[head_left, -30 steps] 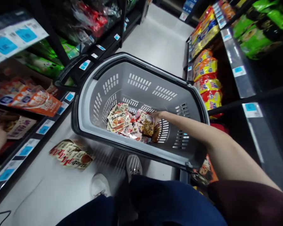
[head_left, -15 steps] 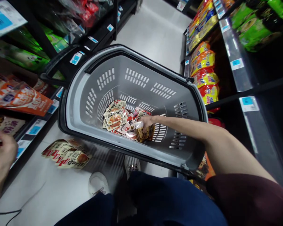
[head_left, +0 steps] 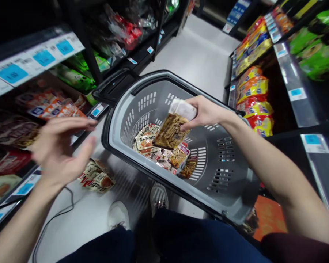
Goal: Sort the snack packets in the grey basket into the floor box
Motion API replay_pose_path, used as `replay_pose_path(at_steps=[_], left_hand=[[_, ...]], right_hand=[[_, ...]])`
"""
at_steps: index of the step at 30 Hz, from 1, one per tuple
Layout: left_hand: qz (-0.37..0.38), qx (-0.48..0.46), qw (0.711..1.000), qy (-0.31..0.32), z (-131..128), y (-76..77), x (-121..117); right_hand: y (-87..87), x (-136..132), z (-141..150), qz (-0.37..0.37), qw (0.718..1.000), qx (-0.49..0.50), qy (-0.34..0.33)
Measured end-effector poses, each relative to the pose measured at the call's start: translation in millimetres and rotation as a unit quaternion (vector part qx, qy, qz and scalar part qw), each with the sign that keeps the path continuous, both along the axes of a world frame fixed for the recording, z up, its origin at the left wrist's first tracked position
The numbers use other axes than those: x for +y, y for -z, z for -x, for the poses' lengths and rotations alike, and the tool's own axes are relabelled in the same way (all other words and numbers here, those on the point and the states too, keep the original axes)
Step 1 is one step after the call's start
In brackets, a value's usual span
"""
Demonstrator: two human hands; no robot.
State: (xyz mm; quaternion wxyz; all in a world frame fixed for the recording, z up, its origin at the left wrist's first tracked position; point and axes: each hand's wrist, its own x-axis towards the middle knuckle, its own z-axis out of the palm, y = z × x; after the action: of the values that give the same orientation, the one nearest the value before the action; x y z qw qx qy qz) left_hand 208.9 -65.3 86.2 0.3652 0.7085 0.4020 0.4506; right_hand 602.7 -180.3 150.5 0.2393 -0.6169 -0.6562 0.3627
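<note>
My right hand (head_left: 205,111) is closed on a clear snack packet (head_left: 172,128) with brown strips inside, held up above the grey shopping basket (head_left: 230,190). Several more snack packets (head_left: 164,153) lie on the basket's bottom. My left hand (head_left: 61,149) hovers to the left of the basket, fingers stretched out and blurred, holding nothing. It is above the floor near the left shelf.
Shelves of packaged snacks (head_left: 44,109) line the left side and more packets (head_left: 252,95) fill the right shelves. A few packets (head_left: 97,177) lie on the floor by a black cable (head_left: 57,215). My shoes (head_left: 138,208) stand just before the basket.
My right hand has lifted a brown snack packet out of the basket. My left hand has come up from the lower left toward the middle.
</note>
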Motion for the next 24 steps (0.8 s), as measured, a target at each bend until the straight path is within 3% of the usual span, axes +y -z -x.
replay_pose_path(at_steps=[1,3,5,8,9,11,14,17,20,24], left_hand=[[-0.030,-0.020,0.992,0.119,-18,-11.7,-5],[0.025,-0.013,0.964,0.265,-49,-32.3,-11],[0.183,-0.015,0.918,0.351,-70,-45.0,-12],[0.392,-0.051,0.819,0.415,-85,-46.4,-9],[0.425,-0.074,0.799,0.419,-87,-44.0,-8],[0.451,-0.125,0.788,0.400,-89,-38.9,-8],[0.439,-0.181,0.815,0.331,-91,-35.9,-14],[0.379,-0.249,0.858,0.241,-98,-35.7,-21],[0.336,-0.292,0.878,0.178,-103,-33.9,-23],[0.396,-0.326,0.842,0.166,-101,-32.1,-21]], right_hand=[[-7.8,1,4,-0.020,0.999,0.040,0.020],[-13.1,6,16,-0.042,0.992,0.116,0.031],[-8.6,14,30,-0.042,0.984,0.175,0.012],[3.8,27,47,-0.027,0.975,0.220,-0.012],[7.5,31,52,-0.032,0.973,0.230,0.001],[13.3,37,62,-0.067,0.959,0.266,0.069],[19.2,39,80,-0.099,0.895,0.384,0.204],[23.8,32,104,-0.053,0.847,0.474,0.235],[29.8,21,121,-0.021,0.846,0.480,0.233],[36.3,14,114,-0.038,0.853,0.456,0.250]])
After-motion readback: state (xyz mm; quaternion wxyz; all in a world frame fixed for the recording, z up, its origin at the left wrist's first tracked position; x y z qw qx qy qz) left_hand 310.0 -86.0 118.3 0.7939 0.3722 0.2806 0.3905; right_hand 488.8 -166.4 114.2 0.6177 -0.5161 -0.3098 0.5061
